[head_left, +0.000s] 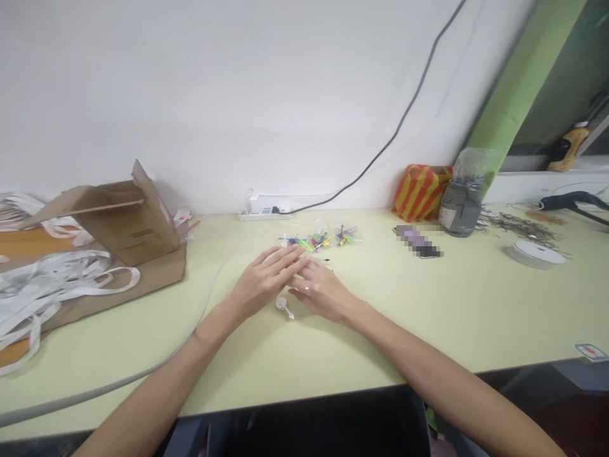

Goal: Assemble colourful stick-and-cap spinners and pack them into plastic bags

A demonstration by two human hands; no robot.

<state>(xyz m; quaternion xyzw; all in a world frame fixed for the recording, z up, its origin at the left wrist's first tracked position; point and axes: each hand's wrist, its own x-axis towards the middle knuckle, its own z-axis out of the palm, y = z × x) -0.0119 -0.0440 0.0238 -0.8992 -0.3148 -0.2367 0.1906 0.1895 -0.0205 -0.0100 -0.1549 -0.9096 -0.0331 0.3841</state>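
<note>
My left hand [267,277] and my right hand [323,290] meet over the middle of the table. The left fingers reach across the tips of the right ones, bent and pressed together. Whatever lies between the fingertips is hidden, apart from a hint of something pale and clear. Just below the hands, a small white piece with a round end and an arrow-shaped tip [285,308] rests on the table. Behind the fingers lie several small coloured plastic pieces [318,240], on or in clear film. A tiny black pointed piece [326,259] shows beside my right knuckles.
At left stand an open cardboard box [128,222] and heaped white straps [71,285]. A grey cable [118,383] passes under my left forearm. A power strip [266,208] sits against the wall. To the right are a phone [419,242], a striped bag [419,193] and a white spool [536,254].
</note>
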